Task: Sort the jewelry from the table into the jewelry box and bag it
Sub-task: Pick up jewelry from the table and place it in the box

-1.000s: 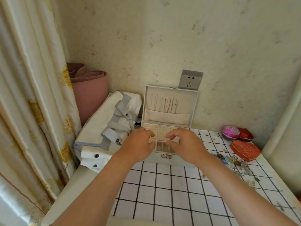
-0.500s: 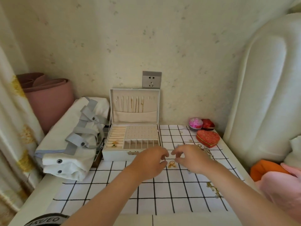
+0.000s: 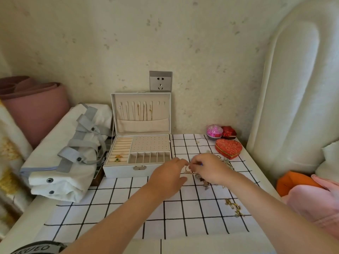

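Both hands are now working mid-frame, just right of the open white jewelry box (image 3: 119, 171) rather than over it, the right hand (image 3: 211, 169) pinching a small gold trinket (image 3: 188, 170) and the left hand (image 3: 168, 173) curling alongside, grip unclear, likely starting the next piece.

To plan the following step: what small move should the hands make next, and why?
Probably lift the small gold piece toward the open jewelry box: left hand and right hand meet over it on the cloth; compartments look empty.
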A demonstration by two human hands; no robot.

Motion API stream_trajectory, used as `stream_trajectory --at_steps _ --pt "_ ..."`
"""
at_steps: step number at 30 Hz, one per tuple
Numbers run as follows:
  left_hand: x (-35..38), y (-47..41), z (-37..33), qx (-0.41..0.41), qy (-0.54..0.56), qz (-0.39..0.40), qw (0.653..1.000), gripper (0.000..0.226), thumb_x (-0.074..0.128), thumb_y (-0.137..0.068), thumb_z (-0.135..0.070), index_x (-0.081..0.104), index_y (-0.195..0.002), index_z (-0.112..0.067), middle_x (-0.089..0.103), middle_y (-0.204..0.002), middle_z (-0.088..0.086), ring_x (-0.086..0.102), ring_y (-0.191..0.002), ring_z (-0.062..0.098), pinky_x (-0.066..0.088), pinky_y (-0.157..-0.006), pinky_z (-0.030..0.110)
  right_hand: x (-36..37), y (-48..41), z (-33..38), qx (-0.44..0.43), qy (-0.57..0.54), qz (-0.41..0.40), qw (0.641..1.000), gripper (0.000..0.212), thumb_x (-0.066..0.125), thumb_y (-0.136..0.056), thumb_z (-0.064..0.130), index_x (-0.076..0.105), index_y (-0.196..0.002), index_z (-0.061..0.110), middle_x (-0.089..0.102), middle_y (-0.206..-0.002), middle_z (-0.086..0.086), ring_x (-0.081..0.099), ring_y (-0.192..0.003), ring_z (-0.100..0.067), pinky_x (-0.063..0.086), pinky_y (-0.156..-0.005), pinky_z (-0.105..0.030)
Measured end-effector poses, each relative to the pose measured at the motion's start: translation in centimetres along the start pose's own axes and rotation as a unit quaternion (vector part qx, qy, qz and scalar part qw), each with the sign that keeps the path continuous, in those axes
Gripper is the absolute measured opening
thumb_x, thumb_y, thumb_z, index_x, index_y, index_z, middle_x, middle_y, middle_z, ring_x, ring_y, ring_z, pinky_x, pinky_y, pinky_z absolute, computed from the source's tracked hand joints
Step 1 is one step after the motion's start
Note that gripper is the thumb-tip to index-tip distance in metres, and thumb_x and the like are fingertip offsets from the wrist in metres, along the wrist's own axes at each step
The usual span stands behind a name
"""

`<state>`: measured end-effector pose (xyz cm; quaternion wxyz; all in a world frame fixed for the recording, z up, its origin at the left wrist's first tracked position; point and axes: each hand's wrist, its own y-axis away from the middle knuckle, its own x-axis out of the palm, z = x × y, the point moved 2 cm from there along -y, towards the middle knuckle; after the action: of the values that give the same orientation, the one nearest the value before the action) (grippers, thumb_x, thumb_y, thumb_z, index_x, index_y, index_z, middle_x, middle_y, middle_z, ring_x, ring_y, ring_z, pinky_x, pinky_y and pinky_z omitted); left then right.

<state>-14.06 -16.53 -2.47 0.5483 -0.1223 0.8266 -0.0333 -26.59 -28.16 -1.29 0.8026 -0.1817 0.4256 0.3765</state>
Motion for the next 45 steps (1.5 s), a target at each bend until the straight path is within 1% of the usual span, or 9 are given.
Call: stream_trajectory --at_steps 6,11,16,20,24,28,35,39,45 --pt "-0.5 -0.7 0.0 -0.057 0.143 -0.07 0.986 0.023 0.063 -0.094 -0.025 0.062 -0.117 -0.025 0.068 -0.099 -0.013 0.06 -0.08 0.003 0.052 -0.078 0.025 -1.1 0.2 0.2 0.013 -0.164 0.003 0.986 0.017 0.062 -0.098 0.02 0.074 -0.087 0.02 0.072 -0.074 0.007 0.054 -0.05 -0.013 0.045 -0.051 -0.024" --pt "-0.3 -0.8 0.4 -0.097 0.205 -0.049 0.973 0.006 0.065 -0.092 -0.022 0.07 -0.093 -0.023 0.066 -0.076 -0.015 0.059 -0.066 0.0 0.051 -0.067 0.025 -1.0 0.1 0.0 0.009 -0.16 0.017 0.987 0.013 0.065 -0.096 0.022 0.077 -0.091 0.022 0.076 -0.085 0.004 0.055 -0.05 -0.008 0.046 -0.053 -0.023" --pt "-0.8 -0.7 0.5 -0.109 0.171 -0.054 0.978 0.008 0.061 -0.093 -0.026 0.067 -0.088 -0.023 0.067 -0.08 -0.009 0.061 -0.074 0.006 0.052 -0.07 0.025 -1.1 -0.2 -1.3 0.013 0.036 0.007 0.999 0.018 0.061 -0.097 0.031 0.075 -0.108 0.032 0.07 -0.108 0.017 0.065 -0.099 -0.005 0.052 -0.089 -0.029" --pt "-1.1 -0.8 1.0 -0.104 0.153 -0.064 0.981 0.007 0.061 -0.092 -0.025 0.066 -0.087 -0.024 0.063 -0.089 -0.01 0.058 -0.081 0.006 0.049 -0.072 0.022 -0.2 0.1 -1.7 0.014 0.18 0.042 0.983 0.027 0.056 -0.099 0.031 0.068 -0.123 0.034 0.065 -0.129 0.01 0.061 -0.115 -0.014 0.045 -0.085 -0.026" --pt "-1.2 -0.6 1.1 -0.087 0.135 -0.051 0.986 0.006 0.061 -0.093 -0.028 0.064 -0.088 -0.026 0.057 -0.087 -0.015 0.053 -0.08 0.004 0.04 -0.069 0.019 0.5 -0.3 -1.3 0.012 0.242 0.04 0.969 0.026 0.056 -0.098 0.026 0.072 -0.114 0.036 0.071 -0.114 0.007 0.066 -0.101 -0.017 0.043 -0.072 -0.024" --pt "-1.3 -0.3 0.8 -0.082 0.128 -0.037 0.988 0.008 0.06 -0.094 -0.032 0.064 -0.09 -0.027 0.053 -0.078 -0.017 0.05 -0.071 0.002 0.038 -0.062 0.018 0.5 -0.4 -1.3 0.034 0.209 0.045 0.976 0.013 0.063 -0.09 0.025 0.073 -0.096 0.031 0.07 -0.096 0.011 0.064 -0.087 -0.011 0.051 -0.072 -0.027" --pt "-2.0 -0.2 1.0 -0.079 0.127 -0.026 0.988 0.009 0.059 -0.095 -0.032 0.064 -0.091 -0.026 0.062 -0.088 -0.015 0.057 -0.079 0.004 0.047 -0.07 0.021 -0.6 -0.7 -1.4 0.067 0.042 0.02 0.997 0.008 0.072 -0.082 0.022 0.07 -0.082 0.03 0.069 -0.083 0.011 0.065 -0.079 -0.006 0.055 -0.072 -0.028" --pt "-2.7 -0.3 1.4 -0.087 0.145 -0.021 0.985 0.008 0.059 -0.094 -0.03 0.064 -0.089 -0.025 0.064 -0.086 -0.013 0.058 -0.078 0.005 0.048 -0.069 0.022 -1.3 -0.5 -1.2 0.091 -0.055 0.02 0.994 0.006 0.075 -0.084 0.015 0.074 -0.083 0.02 0.074 -0.082 0.002 0.067 -0.056 -0.012 0.049 -0.055 -0.023" --pt "-3.4 0.2 1.7 -0.079 0.146 -0.002 0.986 0.009 0.059 -0.093 -0.028 0.065 -0.088 -0.024 0.064 -0.084 -0.012 0.059 -0.077 0.007 0.052 -0.073 0.027 -1.0 0.0 -0.8 0.108 -0.085 0.028 0.99 0.006 0.069 -0.091 0.012 0.068 -0.093 0.018 0.074 -0.096 -0.001 0.068 -0.052 -0.019 0.048 -0.053 -0.022"
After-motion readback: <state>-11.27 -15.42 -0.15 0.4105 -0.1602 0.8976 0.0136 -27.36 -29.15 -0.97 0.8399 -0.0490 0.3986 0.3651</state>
